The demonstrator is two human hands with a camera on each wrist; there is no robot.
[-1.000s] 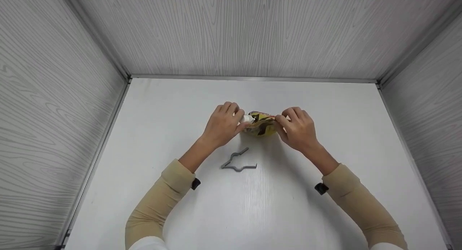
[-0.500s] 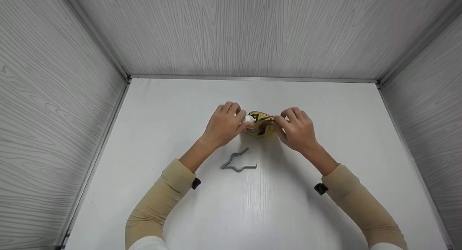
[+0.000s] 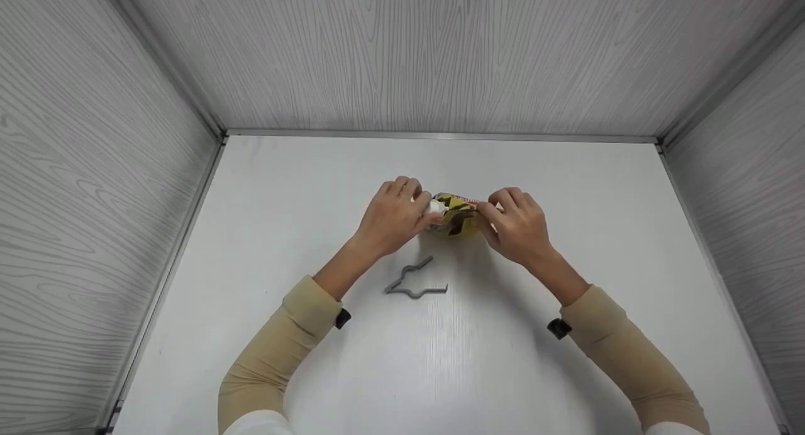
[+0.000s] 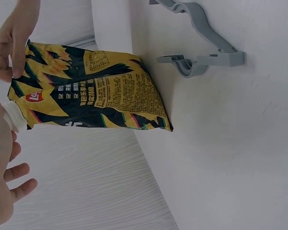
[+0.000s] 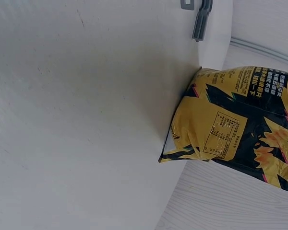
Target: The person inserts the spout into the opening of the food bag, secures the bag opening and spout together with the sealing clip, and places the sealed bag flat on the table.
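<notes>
A yellow and black chip bag stands upright on the table, its printed face toward me in the left wrist view. My left hand pinches a white, round, cap-like piece at the bag's top left corner, its other fingers spread loosely. At the opposite top corner, thumb and fingers of my right hand pinch the bag's edge. A grey hinged bag clip lies spread in a V on the table, in front of the bag; each arm has a half-round bulge. The right wrist view shows only the bag and the clip's end.
White table with a metal strip along its back edge. Grey wood-grain panels rise at the back and on both sides. Each wrist carries a small black camera.
The left hand has shifted slightly right with the white piece, along the bag's top. The right hand has barely moved, and the grey clip lies where it was.
</notes>
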